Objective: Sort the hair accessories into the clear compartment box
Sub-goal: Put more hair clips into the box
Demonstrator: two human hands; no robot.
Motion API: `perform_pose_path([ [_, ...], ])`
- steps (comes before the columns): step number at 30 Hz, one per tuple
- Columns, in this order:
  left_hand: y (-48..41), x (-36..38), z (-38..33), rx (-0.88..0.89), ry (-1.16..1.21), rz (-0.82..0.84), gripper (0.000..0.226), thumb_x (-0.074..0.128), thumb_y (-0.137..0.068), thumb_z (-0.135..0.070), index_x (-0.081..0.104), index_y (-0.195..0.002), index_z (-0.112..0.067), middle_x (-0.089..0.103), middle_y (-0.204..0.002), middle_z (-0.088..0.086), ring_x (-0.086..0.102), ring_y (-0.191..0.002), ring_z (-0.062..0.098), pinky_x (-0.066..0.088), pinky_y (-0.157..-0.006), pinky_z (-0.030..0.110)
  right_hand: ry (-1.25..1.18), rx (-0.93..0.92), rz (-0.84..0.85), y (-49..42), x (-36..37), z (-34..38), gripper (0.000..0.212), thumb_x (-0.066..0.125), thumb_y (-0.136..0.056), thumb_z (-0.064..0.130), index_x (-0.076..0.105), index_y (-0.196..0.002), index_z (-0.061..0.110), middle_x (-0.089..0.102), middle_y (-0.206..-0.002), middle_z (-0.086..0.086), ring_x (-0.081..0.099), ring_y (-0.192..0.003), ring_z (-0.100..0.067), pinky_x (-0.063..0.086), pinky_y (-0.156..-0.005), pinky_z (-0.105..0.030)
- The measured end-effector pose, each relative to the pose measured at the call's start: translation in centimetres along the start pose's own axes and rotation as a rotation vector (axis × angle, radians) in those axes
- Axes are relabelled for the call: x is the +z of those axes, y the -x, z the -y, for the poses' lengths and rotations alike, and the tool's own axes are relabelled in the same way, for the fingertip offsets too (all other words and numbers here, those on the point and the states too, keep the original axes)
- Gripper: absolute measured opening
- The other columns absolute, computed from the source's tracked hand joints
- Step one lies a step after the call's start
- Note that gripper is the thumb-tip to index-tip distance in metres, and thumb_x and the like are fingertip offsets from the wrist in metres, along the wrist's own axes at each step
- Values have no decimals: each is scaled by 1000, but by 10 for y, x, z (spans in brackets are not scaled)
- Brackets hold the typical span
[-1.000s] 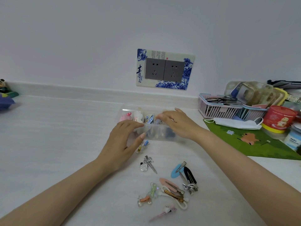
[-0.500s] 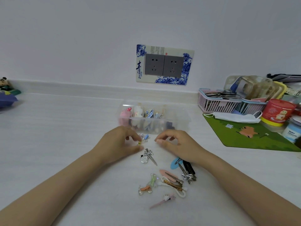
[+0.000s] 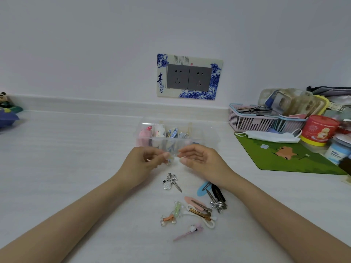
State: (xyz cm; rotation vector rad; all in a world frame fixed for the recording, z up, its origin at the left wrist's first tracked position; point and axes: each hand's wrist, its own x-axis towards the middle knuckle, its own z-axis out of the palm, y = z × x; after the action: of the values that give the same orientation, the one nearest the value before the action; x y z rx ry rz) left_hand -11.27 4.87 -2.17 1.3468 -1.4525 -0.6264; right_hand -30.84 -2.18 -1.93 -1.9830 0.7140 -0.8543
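Note:
The clear compartment box stands on the white table, with pink, white and blue accessories in its left compartments. Just in front of it, my left hand and my right hand meet, fingertips pinching a small clear hair clip lifted off the table. Loose on the table below lie a silver bow clip, a blue and a black snap clip, a pink snap clip, an orange-and-clear clip and a pink pin.
A green mat lies to the right with a white face mask on it. Behind stand a pink basket, a red tub and a blue-white jar. A wall socket plate is above the box.
Both hands left the box, came down to the table in front of it and lifted the small clear clip between their fingertips.

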Motion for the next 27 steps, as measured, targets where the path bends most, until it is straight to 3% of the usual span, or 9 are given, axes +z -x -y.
perform_pose_path([
  [4, 2, 13, -10, -126, 259, 17, 25, 62, -79, -38, 74, -75, -16, 71, -64, -12, 59, -61, -1, 49, -62, 10, -125, -65, -90, -3, 4, 7, 19, 76, -74, 13, 69, -87, 25, 71, -85, 7, 66, -83, -6, 52, -79, -17],
  [8, 2, 19, -12, -107, 278, 40, 30, 60, -72, -48, 74, -74, -21, 73, -70, -11, 61, -65, -1, 50, -62, 11, -168, -55, -140, 0, 4, 13, 13, 77, -72, 7, 70, -80, 14, 70, -74, 7, 65, -72, -5, 52, -71, -16],
  [12, -4, 14, -2, 67, -12, -34, 17, 60, -82, -40, 69, -88, -27, 70, -80, -10, 58, -69, -2, 44, -63, 9, -132, -62, -281, -14, -16, 23, 13, 75, -73, 3, 69, -77, 14, 69, -74, 6, 63, -64, 0, 51, -67, -11],
  [16, -5, 1, 12, 278, -407, 2, 28, 58, -83, -43, 63, -106, -29, 60, -98, -22, 54, -92, -4, 41, -83, 15, 84, -65, -479, -45, -51, 18, 7, 74, -76, 8, 70, -82, 11, 68, -78, 3, 60, -68, -3, 49, -69, -11],
  [20, -8, -4, 17, 328, -522, 49, 30, 60, -87, -39, 62, -114, -26, 63, -110, -15, 56, -107, 10, 45, -94, 32, 260, 3, -425, -63, -58, -1, 5, 73, -77, 10, 70, -82, 9, 72, -85, -7, 59, -70, -8, 45, -64, -6],
  [25, -8, -4, 24, 316, -655, 156, 34, 49, -92, -40, 61, -120, -24, 61, -124, -8, 49, -118, 9, 36, -100, 23, 362, -88, -426, -50, -51, 1, 8, 69, -81, 14, 67, -82, 22, 67, -79, 13, 59, -74, -3, 42, -68, -14],
  [27, -7, -2, 22, 333, -647, 258, 42, 38, -94, -42, 59, -124, -22, 60, -125, -8, 48, -118, 8, 31, -100, 16, 335, -164, -326, -35, -44, 7, 13, 68, -81, 14, 68, -83, 26, 67, -79, 16, 60, -75, -1, 44, -70, -13],
])
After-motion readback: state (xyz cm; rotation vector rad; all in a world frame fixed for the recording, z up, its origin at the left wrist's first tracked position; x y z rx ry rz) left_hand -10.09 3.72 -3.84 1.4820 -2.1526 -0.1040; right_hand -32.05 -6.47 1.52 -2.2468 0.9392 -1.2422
